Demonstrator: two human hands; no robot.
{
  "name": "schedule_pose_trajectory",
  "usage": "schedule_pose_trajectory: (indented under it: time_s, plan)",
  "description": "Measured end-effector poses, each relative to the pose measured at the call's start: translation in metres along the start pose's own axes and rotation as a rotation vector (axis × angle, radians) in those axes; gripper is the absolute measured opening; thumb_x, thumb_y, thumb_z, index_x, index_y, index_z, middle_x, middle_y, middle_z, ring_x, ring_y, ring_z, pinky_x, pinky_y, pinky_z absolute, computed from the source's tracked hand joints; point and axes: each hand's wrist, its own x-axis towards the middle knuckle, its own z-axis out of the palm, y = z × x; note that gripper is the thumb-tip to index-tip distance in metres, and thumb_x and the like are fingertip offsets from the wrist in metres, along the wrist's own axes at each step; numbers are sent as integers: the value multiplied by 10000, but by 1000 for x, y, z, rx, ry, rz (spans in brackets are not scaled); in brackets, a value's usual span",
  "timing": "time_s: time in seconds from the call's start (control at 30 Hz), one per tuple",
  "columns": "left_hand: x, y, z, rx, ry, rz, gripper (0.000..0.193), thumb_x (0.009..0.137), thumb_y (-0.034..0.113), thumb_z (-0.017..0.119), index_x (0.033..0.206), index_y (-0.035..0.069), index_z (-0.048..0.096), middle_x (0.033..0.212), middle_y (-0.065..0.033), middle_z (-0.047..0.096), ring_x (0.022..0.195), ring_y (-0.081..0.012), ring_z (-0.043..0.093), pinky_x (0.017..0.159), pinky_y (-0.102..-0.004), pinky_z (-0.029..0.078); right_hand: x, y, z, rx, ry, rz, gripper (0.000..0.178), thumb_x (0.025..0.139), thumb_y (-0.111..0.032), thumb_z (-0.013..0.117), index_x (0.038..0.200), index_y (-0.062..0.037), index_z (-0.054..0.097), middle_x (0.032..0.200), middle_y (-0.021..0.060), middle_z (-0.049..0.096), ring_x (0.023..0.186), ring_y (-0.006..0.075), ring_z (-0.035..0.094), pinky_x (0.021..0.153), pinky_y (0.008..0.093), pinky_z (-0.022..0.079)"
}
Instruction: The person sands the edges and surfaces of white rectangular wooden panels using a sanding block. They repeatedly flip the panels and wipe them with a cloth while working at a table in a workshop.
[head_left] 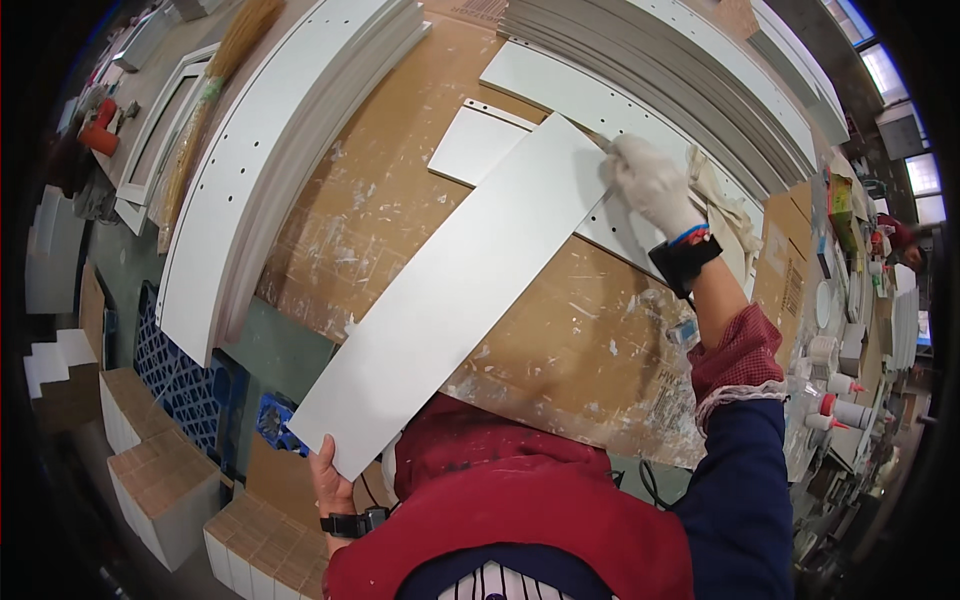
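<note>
A long white board (450,290) lies slantwise across the cardboard-covered table, its near end reaching past the table edge toward me. My left hand (330,474), bare, grips that near corner with the thumb up along the end. At the far right end of the board is my right hand (652,182), in a whitish glove, its fingers curled together against the board's edge. Whatever those fingers hold, if anything, is hidden. Beneath the far end lies another white panel with holes (610,110). A smaller white panel (475,143) sticks out on the left.
Stacked white panels stand at the left (225,180) and far right (690,60). A crumpled pale cloth (728,205) lies beyond my right hand. Glue bottles (835,410) stand at the right. Wrapped bundles (165,475) and a blue plastic pallet (195,385) are on the floor.
</note>
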Motion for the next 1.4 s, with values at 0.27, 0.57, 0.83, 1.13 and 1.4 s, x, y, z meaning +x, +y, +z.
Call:
schedule_pose_trajectory:
  time_s: [0.27,0.57,0.83,1.13,1.4]
  plan:
    - [-1,0,6,-11,-4,24,504,867,118,577,1305,-23,372,1254,-133,496,1123,-264,514,950,-393,435,8,21,8,-264,11,163,180,870,-215,473,926,-58,541,858,206,589,838,377,567,719,441,442]
    - [0,-4,0,-26,-26,18,526,857,124,595,1309,-22,370,1266,-133,489,1136,-266,504,959,-386,428,-32,12,0,-152,60,-21,148,849,-104,472,962,-49,551,843,179,600,815,359,569,690,407,446]
    - [0,1,-1,-21,-66,29,446,915,128,510,1315,-9,370,1260,-133,498,1126,-254,520,956,-402,450,-41,7,1,-236,4,-149,117,770,-34,488,877,-49,531,755,156,553,739,351,542,633,416,429]
    - [0,4,4,-80,-76,1,408,927,112,482,1304,-6,382,1246,-136,511,1117,-259,531,938,-414,471,-33,44,15,47,20,-25,110,798,-89,484,884,-65,549,782,169,570,776,355,563,661,439,443]
    - [1,3,-2,-91,-49,5,408,927,119,487,1301,-7,383,1242,-143,512,1109,-266,538,931,-416,479,-46,19,1,-139,-29,-231,94,812,-97,484,866,-64,554,771,157,569,759,348,569,637,439,439]
